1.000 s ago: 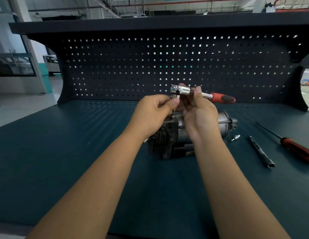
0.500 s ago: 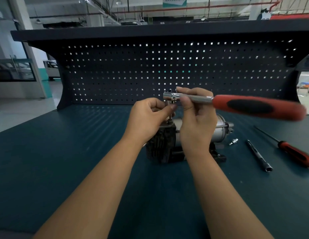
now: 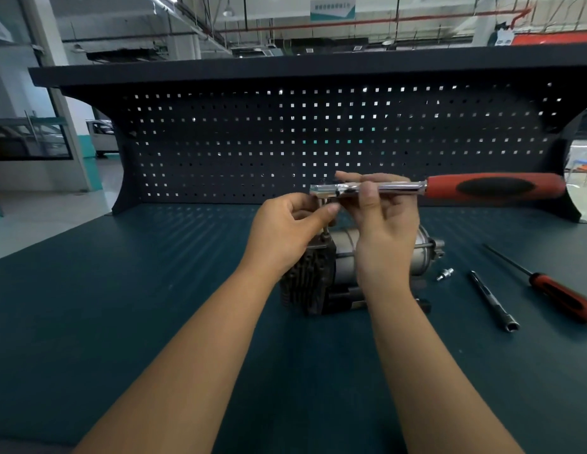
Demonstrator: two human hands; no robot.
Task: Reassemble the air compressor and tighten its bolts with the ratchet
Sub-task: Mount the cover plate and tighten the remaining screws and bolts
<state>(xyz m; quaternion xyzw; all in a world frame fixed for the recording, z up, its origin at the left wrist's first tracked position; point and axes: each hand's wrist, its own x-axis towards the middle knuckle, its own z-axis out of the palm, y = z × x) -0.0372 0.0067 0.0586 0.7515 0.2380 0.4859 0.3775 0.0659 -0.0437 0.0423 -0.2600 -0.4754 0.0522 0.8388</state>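
- Chrome-shanked ratchet [image 3: 393, 189], red grip with black inlay: held level above the air compressor, off the bench. Its head is to the left and its grip points right.
- Right hand [image 3: 383, 231]: thumb in front and fingers behind pinch the chrome shank just beside the head. The red grip juts free to the right.
- Left hand [image 3: 285, 231]: fingers curled, thumb and fingertips pinching the short drive piece [image 3: 324, 233] that hangs straight down from the ratchet head. Its lower end reaches the top of the compressor's block, but whether it sits on a bolt cannot be told.
- Air compressor [image 3: 313, 280]: black finned block at left, silver motor barrel at right. It stands mid-bench directly beneath both hands, partly hidden by them.
- Silver fitting [image 3: 445, 274], small: lying loose near the compressor's right end.
- Dark tubular driver [image 3: 493, 301]: lying right of the fitting, open end toward the viewer.
- Screwdriver [image 3: 562, 298], red handle: lying farthest right, with its thin shaft pointing toward the back left.
- Workbench [image 3: 121, 290]: dark teal top bearing the compressor and loose tools.
- Pegboard [image 3: 252, 142], black: upright behind the bench top.
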